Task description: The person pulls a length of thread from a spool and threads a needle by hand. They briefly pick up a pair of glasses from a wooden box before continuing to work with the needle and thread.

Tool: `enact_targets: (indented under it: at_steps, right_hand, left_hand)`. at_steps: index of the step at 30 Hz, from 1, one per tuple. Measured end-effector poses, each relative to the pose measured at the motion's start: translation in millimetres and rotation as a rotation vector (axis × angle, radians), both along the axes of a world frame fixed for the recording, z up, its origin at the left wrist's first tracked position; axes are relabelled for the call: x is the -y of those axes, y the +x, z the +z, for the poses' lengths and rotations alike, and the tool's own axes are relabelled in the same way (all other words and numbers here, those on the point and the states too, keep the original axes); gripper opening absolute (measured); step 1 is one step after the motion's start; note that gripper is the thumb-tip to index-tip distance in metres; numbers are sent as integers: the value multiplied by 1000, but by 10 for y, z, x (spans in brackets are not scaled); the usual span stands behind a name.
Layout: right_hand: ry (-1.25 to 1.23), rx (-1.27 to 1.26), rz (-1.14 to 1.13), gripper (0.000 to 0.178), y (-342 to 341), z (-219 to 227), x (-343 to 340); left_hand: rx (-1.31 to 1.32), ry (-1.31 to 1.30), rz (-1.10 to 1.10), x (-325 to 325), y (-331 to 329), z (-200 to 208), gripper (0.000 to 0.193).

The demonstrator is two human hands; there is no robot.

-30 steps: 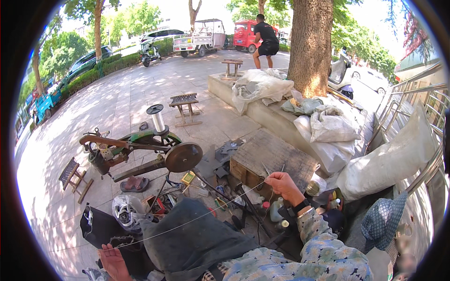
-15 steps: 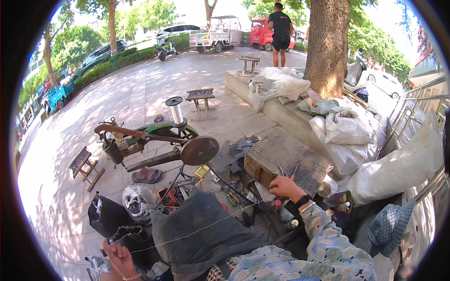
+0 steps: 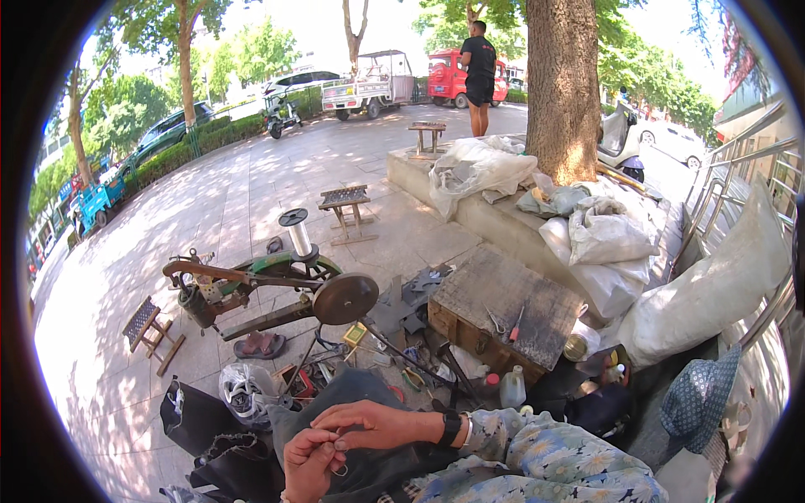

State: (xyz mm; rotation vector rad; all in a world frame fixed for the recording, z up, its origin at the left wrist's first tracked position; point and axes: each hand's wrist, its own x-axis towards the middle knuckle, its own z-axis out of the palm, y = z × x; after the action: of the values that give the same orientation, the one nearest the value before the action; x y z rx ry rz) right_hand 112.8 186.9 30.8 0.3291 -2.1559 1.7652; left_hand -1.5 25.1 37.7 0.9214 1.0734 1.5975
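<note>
My left hand (image 3: pixel 309 463) and my right hand (image 3: pixel 369 425) meet over the dark apron cloth (image 3: pixel 432 457) on my lap. Fingertips of both hands are pinched together, touching each other. A small pale loop of thread (image 3: pixel 340 471) shows under the left fingers; the rest of it is hidden by the hands. Beyond my right forearm stands a worn wooden box (image 3: pixel 537 289). On its top lie an awl-like tool with a red handle (image 3: pixel 516 327) and a metal hand tool (image 3: pixel 496 320) that looks like scissors or pliers.
A hand-cranked sewing machine (image 3: pixel 272 289) with a thread spool stands ahead left. Small tools and scraps litter the ground around a yellow box (image 3: pixel 355 334). Black bags (image 3: pixel 201 411) lie left. White sacks (image 3: pixel 616 230) and a blue hat (image 3: pixel 700 398) are right. A person (image 3: pixel 480 67) stands far off.
The thread was stretched between my widely spread hands. My right hand has come left from beside the wooden box, and my left hand has moved right to meet it.
</note>
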Motion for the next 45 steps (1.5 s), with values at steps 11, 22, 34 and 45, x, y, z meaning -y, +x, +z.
enact_targets:
  at_steps: [11, 22, 34, 45]
  right_hand:
    - [-172, -165, -112, 16, 32, -2, 72]
    - [-151, -143, -101, 8, 49, 110, 120]
    - [-24, -789, -119, 28, 578, 1329, -62]
    - [296, -711, 177, 39, 1142, 2047, -130]
  left_hand:
    - [-209, 130, 215, -48, 110, -44, 12]
    - [-245, -97, 335, -49, 196, -64, 5]
    - [-148, -187, 433, 113, -213, -505, 7]
    - [353, -138, 484, 128, -370, -913, 7]
